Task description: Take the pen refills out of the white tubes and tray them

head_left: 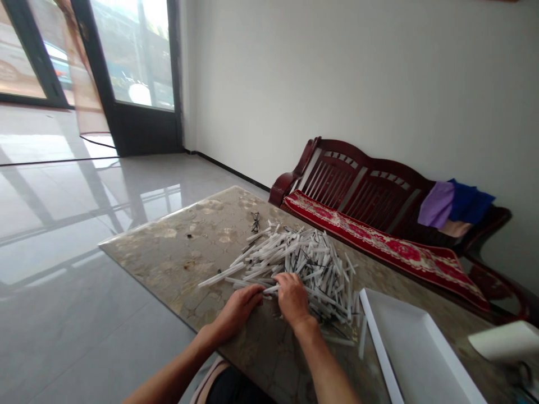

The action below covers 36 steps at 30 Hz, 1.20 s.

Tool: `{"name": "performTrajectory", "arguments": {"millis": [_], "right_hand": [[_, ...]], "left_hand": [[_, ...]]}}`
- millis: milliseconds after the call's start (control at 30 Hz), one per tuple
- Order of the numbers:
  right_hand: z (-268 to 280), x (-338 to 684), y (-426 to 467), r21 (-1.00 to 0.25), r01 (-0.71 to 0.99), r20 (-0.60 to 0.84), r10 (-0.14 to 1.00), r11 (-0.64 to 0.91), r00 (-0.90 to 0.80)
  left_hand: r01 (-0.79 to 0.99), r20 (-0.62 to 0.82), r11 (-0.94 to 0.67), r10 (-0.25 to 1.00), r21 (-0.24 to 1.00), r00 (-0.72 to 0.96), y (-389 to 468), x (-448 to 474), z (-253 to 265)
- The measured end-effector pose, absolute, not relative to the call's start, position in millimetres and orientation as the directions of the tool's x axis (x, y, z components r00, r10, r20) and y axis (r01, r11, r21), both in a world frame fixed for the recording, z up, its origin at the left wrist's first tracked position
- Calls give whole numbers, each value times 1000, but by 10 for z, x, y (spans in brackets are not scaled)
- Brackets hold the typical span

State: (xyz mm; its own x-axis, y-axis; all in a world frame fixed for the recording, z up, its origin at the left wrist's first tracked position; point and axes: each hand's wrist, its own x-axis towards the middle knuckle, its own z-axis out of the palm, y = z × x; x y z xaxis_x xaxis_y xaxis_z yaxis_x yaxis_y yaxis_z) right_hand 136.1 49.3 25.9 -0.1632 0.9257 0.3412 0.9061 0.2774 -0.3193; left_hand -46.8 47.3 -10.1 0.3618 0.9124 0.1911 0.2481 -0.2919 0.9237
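Note:
A large heap of thin white tubes (311, 252), with some dark pieces among them, lies on the table. Close to me, at the heap's near side, my left hand (240, 307) and my right hand (292, 296) face each other. A short length of one white tube (272, 289) shows between them. The fingers of my left hand are closed around its left end. My right hand is curled over its other end, with loose tubes just behind the knuckles. My hands hide both ends of this tube.
The table (168, 252) has a patterned cover. At right lie a shallow white tray (416, 336) and a white roll (505, 340). Dark twisted wire (255, 222) sits behind the heap. Beyond stands a dark red wooden bench (357, 174) with folded cloths (438, 205) at its right.

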Motion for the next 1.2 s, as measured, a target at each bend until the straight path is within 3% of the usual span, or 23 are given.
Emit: {"name": "performTrajectory", "arguments": {"millis": [200, 333, 667, 967, 1033, 1100, 1200], "right_hand": [[344, 1280, 712, -209, 949, 362, 920, 236, -149], [413, 979, 988, -151, 942, 290, 924, 299, -247], [281, 547, 1343, -173, 927, 264, 922, 334, -283], [318, 1123, 963, -479, 848, 365, 930, 225, -40], [290, 1332, 779, -689, 704, 314, 946, 173, 75], [259, 1501, 583, -899, 429, 189, 960, 85, 206], [242, 1670, 323, -997, 76, 19, 946, -7, 324]], "left_hand": [[166, 180, -226, 951, 960, 252, 425, -475, -23], [58, 154, -160, 984, 985, 91, 410, -519, -19], [0, 121, -121, 992, 993, 23, 423, -513, -83], [47, 145, -151, 984, 987, 101, 402, -486, -77], [93, 148, -164, 976, 982, 163, 383, -406, -64], [160, 150, -192, 959, 968, 239, 359, -294, -46], [242, 177, -263, 928, 934, 328, 322, -114, -18]]}}
